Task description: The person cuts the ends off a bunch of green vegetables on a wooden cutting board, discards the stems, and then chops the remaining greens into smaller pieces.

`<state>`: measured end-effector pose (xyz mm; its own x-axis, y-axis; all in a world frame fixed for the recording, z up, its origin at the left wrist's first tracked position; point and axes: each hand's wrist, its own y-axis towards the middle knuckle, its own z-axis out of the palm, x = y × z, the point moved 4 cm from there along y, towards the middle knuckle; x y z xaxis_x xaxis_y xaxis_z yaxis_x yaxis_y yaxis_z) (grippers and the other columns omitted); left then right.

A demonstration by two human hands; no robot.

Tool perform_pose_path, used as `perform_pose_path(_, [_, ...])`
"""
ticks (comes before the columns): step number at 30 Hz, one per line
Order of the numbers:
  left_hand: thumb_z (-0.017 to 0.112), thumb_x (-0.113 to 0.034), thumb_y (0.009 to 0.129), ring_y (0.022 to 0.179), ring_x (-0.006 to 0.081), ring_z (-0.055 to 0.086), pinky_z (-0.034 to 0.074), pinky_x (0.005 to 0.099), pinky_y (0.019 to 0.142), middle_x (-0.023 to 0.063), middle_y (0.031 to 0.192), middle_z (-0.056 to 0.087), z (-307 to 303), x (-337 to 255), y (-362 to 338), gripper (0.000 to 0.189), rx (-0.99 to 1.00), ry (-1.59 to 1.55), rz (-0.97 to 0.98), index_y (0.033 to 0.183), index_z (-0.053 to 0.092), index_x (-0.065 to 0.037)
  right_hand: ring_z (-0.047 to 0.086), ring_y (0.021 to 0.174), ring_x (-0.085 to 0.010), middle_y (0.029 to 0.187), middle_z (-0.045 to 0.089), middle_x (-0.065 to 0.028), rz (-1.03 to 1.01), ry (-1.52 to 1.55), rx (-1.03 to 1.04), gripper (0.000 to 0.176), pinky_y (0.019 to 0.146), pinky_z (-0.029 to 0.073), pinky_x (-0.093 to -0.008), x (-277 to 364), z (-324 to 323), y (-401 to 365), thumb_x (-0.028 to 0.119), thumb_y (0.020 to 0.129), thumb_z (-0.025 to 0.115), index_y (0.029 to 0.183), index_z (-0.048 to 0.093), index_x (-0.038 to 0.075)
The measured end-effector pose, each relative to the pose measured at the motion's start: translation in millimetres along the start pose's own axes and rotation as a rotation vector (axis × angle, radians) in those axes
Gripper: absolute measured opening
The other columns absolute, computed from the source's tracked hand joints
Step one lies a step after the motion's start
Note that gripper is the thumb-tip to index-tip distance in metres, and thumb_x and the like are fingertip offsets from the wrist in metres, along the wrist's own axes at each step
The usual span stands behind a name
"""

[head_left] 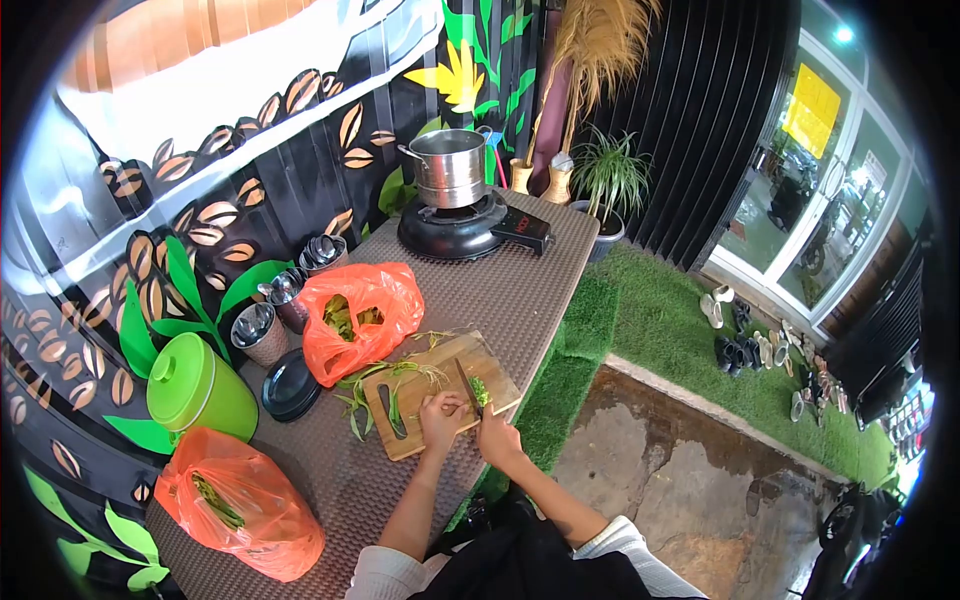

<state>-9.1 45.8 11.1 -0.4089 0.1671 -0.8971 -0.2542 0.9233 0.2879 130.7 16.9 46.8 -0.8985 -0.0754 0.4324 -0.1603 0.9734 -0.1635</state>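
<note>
In the head view, the right hand (500,440) closes its fingers around the handle of a knife (463,377), whose blade points away from the person across a wooden cutting board (450,362). Chopped green pieces (479,390) lie on the board just to the right of the blade, beyond the right hand. The left hand (443,418) rests over the board to the left of the knife, fingers curled; whether it pinches something cannot be told. Uncut green stalks (398,380) lie beyond and left of it, some hanging over the board's far left side, near an orange plastic bag (390,290). The board's right corner comes close to the edge of the table (545,290). Tabletop stretches between the board and the black stove (450,238), and another strip runs left of the left forearm toward a second orange bag (270,530).
</note>
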Motion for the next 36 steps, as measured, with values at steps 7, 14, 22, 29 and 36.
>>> perform_pose_path(7, [0.075, -0.010, 0.070, 0.080, 0.0189, 0.055, 0.043, 0.0338, 0.081, -0.0013, 0.080, 0.069, -2.0, -12.9, -7.3, 0.021, -0.019, 0.106, 0.095, 0.090, 0.067, -0.008, 0.066, 0.081, -0.0399, 0.087, 0.065, -0.0253, 0.021, -0.013, 0.042, 0.046, 0.067, 0.054, -0.0469, 11.5, -7.8, -14.3, 0.022, 0.091, 0.048, 0.127, 0.032, -0.002])
perform_pose_path(14, [0.071, -0.011, 0.074, 0.090, 0.0236, 0.055, 0.041, 0.0365, 0.086, 0.0013, 0.085, 0.070, -5.7, -28.5, -15.8, 0.028, -0.047, 0.270, 0.250, 0.101, 0.064, -0.008, 0.067, 0.078, -0.0398, 0.083, 0.066, -0.0264, 0.088, 0.017, 0.000, 0.038, 0.066, 0.054, -0.0479, -11.4, 15.3, 14.2, 0.021, 0.090, 0.049, 0.118, 0.036, -0.001])
perform_pose_path(22, [0.071, -0.012, 0.075, 0.093, 0.0256, 0.055, 0.041, 0.0376, 0.085, 0.0022, 0.086, 0.069, -6.6, -19.1, -13.5, 0.028, -0.010, 0.189, 0.174, 0.103, 0.064, -0.008, 0.067, 0.075, -0.0380, 0.080, 0.066, -0.0247, 0.053, -0.094, 0.012, 0.037, 0.064, 0.055, -0.0463, 4.7, 13.3, -9.2, 0.019, 0.087, 0.053, 0.114, 0.038, -0.001])
perform_pose_path(29, [0.070, -0.016, 0.077, 0.094, 0.0282, 0.054, 0.042, 0.0401, 0.083, 0.0072, 0.088, 0.062, -2.6, -7.0, -12.6, 0.025, 0.015, 0.190, 0.197, 0.100, 0.065, -0.010, 0.068, 0.072, -0.0356, 0.078, 0.066, -0.0230, 0.003, -0.102, -0.038, 0.032, 0.058, 0.056, -0.0425, 3.4, -0.8, 11.6, 0.014, 0.086, 0.051, 0.112, 0.040, -0.001])
perform_pose_path(36, [0.072, -0.018, 0.076, 0.095, 0.0271, 0.054, 0.041, 0.0402, 0.086, 0.0059, 0.082, 0.064, -2.7, 2.8, -12.0, 0.026, 0.000, 0.178, 0.134, 0.099, 0.065, -0.009, 0.069, 0.070, -0.0329, 0.074, 0.067, -0.0198, 0.014, -0.165, -0.091, 0.026, 0.055, 0.055, -0.0417, 13.9, 22.7, -8.3, 0.013, 0.086, 0.051, 0.107, 0.041, 0.001])
